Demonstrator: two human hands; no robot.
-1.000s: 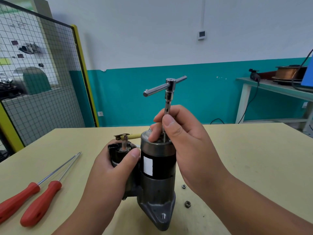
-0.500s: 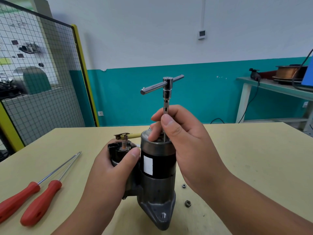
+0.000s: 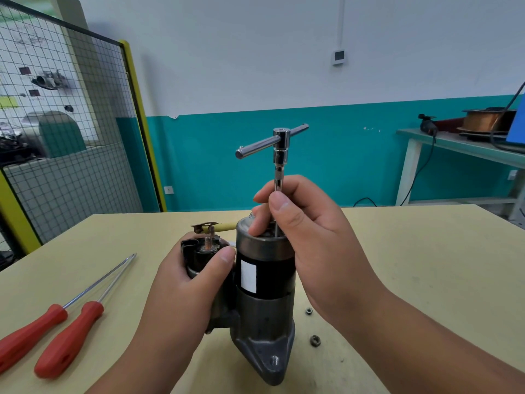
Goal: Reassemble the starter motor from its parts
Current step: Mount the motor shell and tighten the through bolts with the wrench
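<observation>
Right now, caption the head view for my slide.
Left hand grips upright black starter motor; right hand pinches chrome T-handle wrench on its top.

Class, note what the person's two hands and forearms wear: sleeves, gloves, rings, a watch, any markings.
The left hand and right hand are bare: no gloves, rings or markings show. The left forearm and right forearm are uncovered to the picture's edge, with no sleeve, watch or band in view. The thumbnails are short and unpainted.
</observation>
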